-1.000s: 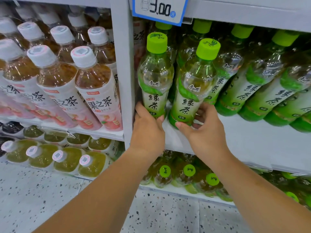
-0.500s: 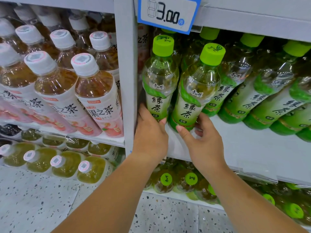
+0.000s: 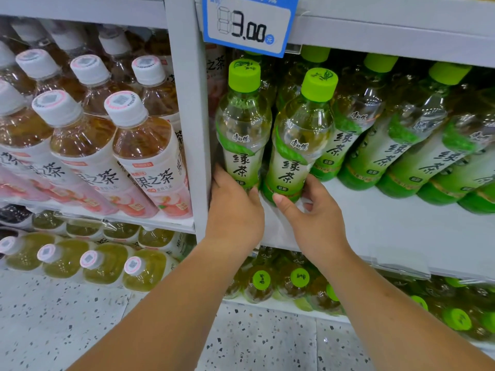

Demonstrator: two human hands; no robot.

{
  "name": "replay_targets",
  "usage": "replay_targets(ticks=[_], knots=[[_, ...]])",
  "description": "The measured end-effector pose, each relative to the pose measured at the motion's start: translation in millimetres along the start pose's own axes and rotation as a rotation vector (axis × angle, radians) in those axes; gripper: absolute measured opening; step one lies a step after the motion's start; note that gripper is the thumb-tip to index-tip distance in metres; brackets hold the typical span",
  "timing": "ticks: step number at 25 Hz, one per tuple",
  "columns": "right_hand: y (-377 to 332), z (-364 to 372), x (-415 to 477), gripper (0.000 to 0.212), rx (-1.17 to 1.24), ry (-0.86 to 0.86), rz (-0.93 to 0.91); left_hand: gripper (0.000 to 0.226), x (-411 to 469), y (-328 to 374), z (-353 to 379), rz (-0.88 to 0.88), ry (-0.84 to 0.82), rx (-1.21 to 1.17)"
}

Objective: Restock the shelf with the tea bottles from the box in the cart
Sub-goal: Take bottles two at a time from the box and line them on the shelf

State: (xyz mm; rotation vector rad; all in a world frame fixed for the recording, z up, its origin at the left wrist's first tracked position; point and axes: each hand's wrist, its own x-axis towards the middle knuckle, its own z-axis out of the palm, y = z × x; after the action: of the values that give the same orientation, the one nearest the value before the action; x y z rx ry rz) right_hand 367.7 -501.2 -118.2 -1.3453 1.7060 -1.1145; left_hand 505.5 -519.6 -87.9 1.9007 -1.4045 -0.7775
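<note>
Two green-capped tea bottles stand at the front left of the white shelf (image 3: 388, 231). My left hand (image 3: 234, 210) grips the base of the left tea bottle (image 3: 242, 129), which stands against the grey shelf upright. The base of the right tea bottle (image 3: 300, 140) sits in my right hand (image 3: 313, 218), thumb in front and fingers behind it. Rows of the same green tea bottles (image 3: 401, 135) fill the shelf behind and to the right. The box and cart are out of view.
A grey upright (image 3: 187, 116) divides the shelving. Left of it stand peach tea bottles with white caps (image 3: 139, 145). A blue price tag (image 3: 249, 22) hangs above. Lower shelves hold yellow-green bottles (image 3: 101, 263) and green-capped bottles (image 3: 281, 282). Speckled floor lies below.
Both hands have slid down to the bases of the two front bottles, which now stand more upright and a little farther back on the shelf. The view has shifted slightly.
</note>
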Motion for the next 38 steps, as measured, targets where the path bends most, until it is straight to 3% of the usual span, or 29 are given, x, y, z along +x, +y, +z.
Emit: replay_targets(ticks=[5, 11, 19, 24, 31, 38], knots=[[0.8, -0.7, 0.1, 0.057, -0.004, -0.021, 0.029, 0.061, -12.6, 17.8, -14.0, -0.110, -0.073, -0.046], [-10.5, -8.2, 4.5, 0.064, 0.024, -0.078, 0.163, 0.052, -32.1, 16.6, -35.2, -0.069, -0.130, -0.067], [-34.5, -28.4, -27.0, 0.042, 0.057, -0.051, 0.395, 0.055, -43.0, 1.2, -67.9, -0.118, -0.332, -0.210], [-65.8, -38.9, -76.7, 0.035, 0.042, -0.009, 0.540, 0.050, -64.0, -5.0, -108.0, -0.119, -0.538, -0.124], [-132.2, -71.1, -190.1, 0.047, -0.021, 0.041, 0.677, 0.049, -124.7, 10.0, -181.7, -0.050, -0.704, -0.036], [-160.9, -94.7, -308.7, 0.050, 0.023, 0.204, 0.811, 0.055, -194.2, 31.0, -201.9, 0.000, -0.906, -0.074]])
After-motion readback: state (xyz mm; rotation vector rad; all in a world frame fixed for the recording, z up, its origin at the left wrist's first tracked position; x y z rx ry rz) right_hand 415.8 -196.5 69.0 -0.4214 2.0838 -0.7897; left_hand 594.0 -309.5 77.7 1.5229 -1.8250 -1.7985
